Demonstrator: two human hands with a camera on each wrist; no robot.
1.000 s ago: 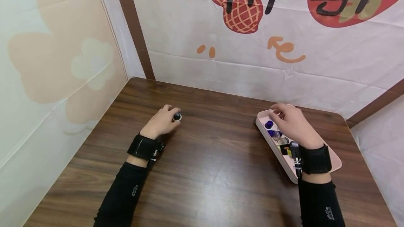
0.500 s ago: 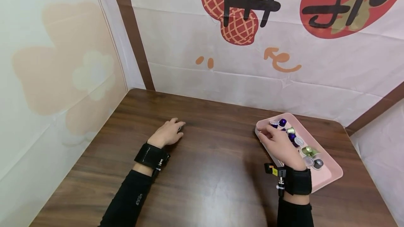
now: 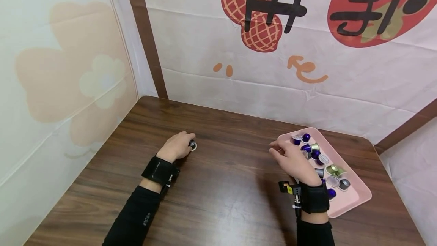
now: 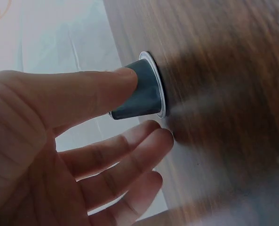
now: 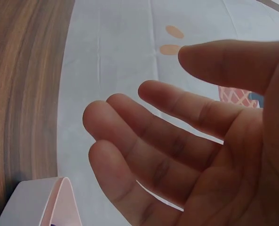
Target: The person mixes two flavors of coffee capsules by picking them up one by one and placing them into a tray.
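Note:
My left hand (image 3: 175, 146) is low over the left part of the table, pinching a dark coffee capsule (image 3: 192, 145). In the left wrist view, the thumb presses the side of this dark teal capsule (image 4: 141, 89), whose silver rim faces the tabletop and sits right at it. The other visible fingers are spread below. Beside the left wall of the pink tray (image 3: 355, 196), my right hand (image 3: 293, 160) hovers with relaxed fingers and nothing in them. The right wrist view has its palm and fingers (image 5: 163, 160) loosely bent, with a corner of the tray (image 5: 33, 200) below.
Several coffee capsules, among them blue ones (image 3: 306, 137), green ones (image 3: 332, 169) and a grey one (image 3: 344, 184), lie in the tray. The wooden table (image 3: 232, 170) meets a printed cloth wall (image 3: 191, 82) at the back and another on the left.
My right hand has moved from above the tray's inside to its left edge, uncovering more capsules. The left hand has shifted slightly around the dark capsule. The head view has tilted up.

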